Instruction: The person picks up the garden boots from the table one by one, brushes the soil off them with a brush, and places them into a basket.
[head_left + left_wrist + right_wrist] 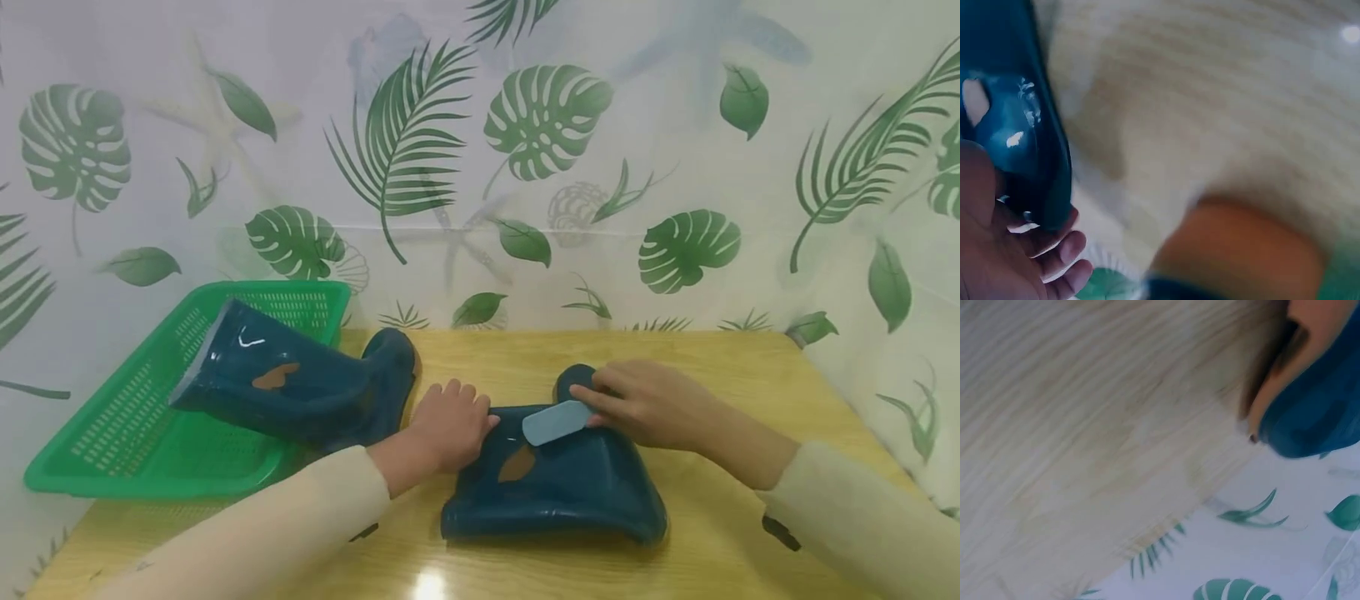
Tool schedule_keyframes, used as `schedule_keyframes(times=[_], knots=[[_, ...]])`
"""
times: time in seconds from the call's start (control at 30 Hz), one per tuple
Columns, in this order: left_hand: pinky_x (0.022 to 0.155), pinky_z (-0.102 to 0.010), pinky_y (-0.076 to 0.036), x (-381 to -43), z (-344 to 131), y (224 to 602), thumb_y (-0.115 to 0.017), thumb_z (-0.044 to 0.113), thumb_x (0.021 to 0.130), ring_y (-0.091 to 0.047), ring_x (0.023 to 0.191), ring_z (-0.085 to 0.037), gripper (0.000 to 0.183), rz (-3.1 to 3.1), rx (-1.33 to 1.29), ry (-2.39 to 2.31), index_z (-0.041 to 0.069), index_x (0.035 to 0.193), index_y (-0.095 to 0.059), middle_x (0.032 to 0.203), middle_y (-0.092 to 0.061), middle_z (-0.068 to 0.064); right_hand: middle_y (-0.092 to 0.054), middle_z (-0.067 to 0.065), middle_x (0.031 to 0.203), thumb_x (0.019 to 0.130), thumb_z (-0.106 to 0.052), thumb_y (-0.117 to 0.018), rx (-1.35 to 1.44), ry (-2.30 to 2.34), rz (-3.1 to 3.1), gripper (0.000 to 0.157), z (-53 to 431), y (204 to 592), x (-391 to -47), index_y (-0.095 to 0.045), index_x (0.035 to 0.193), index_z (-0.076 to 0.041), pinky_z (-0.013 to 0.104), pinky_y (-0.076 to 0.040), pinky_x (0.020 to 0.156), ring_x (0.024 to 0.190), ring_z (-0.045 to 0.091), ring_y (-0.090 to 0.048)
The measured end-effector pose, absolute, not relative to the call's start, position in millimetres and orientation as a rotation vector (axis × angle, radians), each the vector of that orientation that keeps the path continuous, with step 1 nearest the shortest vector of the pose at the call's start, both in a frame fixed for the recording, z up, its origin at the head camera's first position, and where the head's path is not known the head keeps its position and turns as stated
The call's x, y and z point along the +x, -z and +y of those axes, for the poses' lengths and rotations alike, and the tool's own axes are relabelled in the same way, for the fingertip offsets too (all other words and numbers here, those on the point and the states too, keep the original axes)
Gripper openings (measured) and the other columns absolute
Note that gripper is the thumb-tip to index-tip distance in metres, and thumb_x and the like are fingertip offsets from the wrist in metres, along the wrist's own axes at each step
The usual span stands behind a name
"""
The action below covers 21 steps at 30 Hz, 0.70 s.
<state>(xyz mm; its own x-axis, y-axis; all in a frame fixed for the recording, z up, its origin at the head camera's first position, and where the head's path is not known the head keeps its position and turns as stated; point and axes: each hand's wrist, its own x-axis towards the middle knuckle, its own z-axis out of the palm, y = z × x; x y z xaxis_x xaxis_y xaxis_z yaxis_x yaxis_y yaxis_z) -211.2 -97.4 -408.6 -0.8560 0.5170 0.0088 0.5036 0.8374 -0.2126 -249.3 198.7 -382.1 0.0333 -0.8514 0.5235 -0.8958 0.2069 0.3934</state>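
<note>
A dark blue rain boot [570,492] with a brown leaf-shaped mark lies on its side on the wooden table. My left hand [452,425] grips the edge of its shaft, the thumb on top; in the left wrist view the fingers curl beneath that edge. My right hand [652,404] pinches a light blue, flat oblong piece [557,422] with rounded ends against the upper side of the boot. The underside of that piece is hidden. A matching second boot [300,375] leans across the rim of a green plastic basket [150,486], left of my left hand.
The table [750,375] runs back to a leaf-printed cloth [450,167] on the wall. The basket takes up the left side of the table. In the right wrist view the boot's tan sole [1291,369] shows; my right hand is out of that view.
</note>
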Motion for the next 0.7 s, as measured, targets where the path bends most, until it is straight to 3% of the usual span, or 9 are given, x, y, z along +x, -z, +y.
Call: schedule_keyframes(times=[0.1, 0.17, 0.23, 0.3, 0.43, 0.7], knots=[[0.092, -0.039, -0.045, -207, -93, 416, -0.038, 0.043, 0.107, -0.054, 0.114, -0.023, 0.048, -2.934, -0.925, -0.322, 0.007, 0.137, -0.051, 0.127, -0.057, -0.007, -0.055, 0.003, 0.087, 0.109, -0.035, -0.039, 1.625, -0.017, -1.899, 0.044, 195, 382, -243, -0.073, 0.115, -0.006, 0.025, -0.044, 0.055, 0.063, 0.012, -0.048], [0.108, -0.044, -0.039, -201, -94, 420, -0.035, 0.050, 0.106, -0.043, 0.137, -0.024, 0.065, -2.956, -1.029, -0.232, 0.006, 0.154, -0.033, 0.151, -0.043, -0.009, -0.054, 0.003, 0.087, 0.109, -0.036, -0.039, 1.619, 0.023, -1.968, 0.046, 194, 383, -239, -0.073, 0.113, -0.005, 0.024, -0.044, 0.054, 0.062, 0.011, -0.048], [0.118, -0.049, -0.027, -192, -98, 421, -0.027, 0.062, 0.103, -0.026, 0.150, -0.026, 0.080, -3.017, -1.122, -0.112, 0.006, 0.159, -0.018, 0.164, -0.024, -0.011, -0.053, 0.002, 0.087, 0.108, -0.037, -0.040, 1.590, 0.054, -2.036, 0.046, 194, 387, -235, -0.074, 0.111, -0.006, 0.023, -0.044, 0.051, 0.062, 0.010, -0.046], [0.121, -0.052, -0.018, -183, -103, 422, -0.022, 0.071, 0.099, -0.015, 0.154, -0.026, 0.090, -3.070, -1.163, -0.006, 0.005, 0.160, -0.012, 0.167, -0.013, -0.012, -0.051, 0.002, 0.088, 0.107, -0.037, -0.044, 1.571, 0.086, -2.097, 0.043, 195, 390, -233, -0.074, 0.111, -0.007, 0.021, -0.041, 0.050, 0.061, 0.009, -0.042], [0.122, -0.054, -0.011, -175, -110, 435, -0.015, 0.079, 0.094, -0.007, 0.156, -0.027, 0.099, -3.070, -1.172, -0.009, 0.005, 0.160, -0.011, 0.168, -0.005, -0.012, -0.049, 0.002, 0.089, 0.104, -0.035, -0.053, 1.556, 0.141, -2.151, 0.034, 198, 397, -231, -0.074, 0.110, -0.009, 0.018, -0.039, 0.049, 0.062, 0.007, -0.038], [0.122, -0.055, -0.010, -173, -115, 457, -0.008, 0.083, 0.090, -0.003, 0.156, -0.026, 0.103, -2.963, -1.156, -0.089, 0.006, 0.160, -0.015, 0.169, -0.004, -0.011, -0.047, 0.000, 0.089, 0.100, -0.032, -0.062, 1.555, 0.170, -2.222, 0.026, 193, 400, -227, -0.072, 0.109, -0.011, 0.018, -0.042, 0.054, 0.066, 0.007, -0.038]])
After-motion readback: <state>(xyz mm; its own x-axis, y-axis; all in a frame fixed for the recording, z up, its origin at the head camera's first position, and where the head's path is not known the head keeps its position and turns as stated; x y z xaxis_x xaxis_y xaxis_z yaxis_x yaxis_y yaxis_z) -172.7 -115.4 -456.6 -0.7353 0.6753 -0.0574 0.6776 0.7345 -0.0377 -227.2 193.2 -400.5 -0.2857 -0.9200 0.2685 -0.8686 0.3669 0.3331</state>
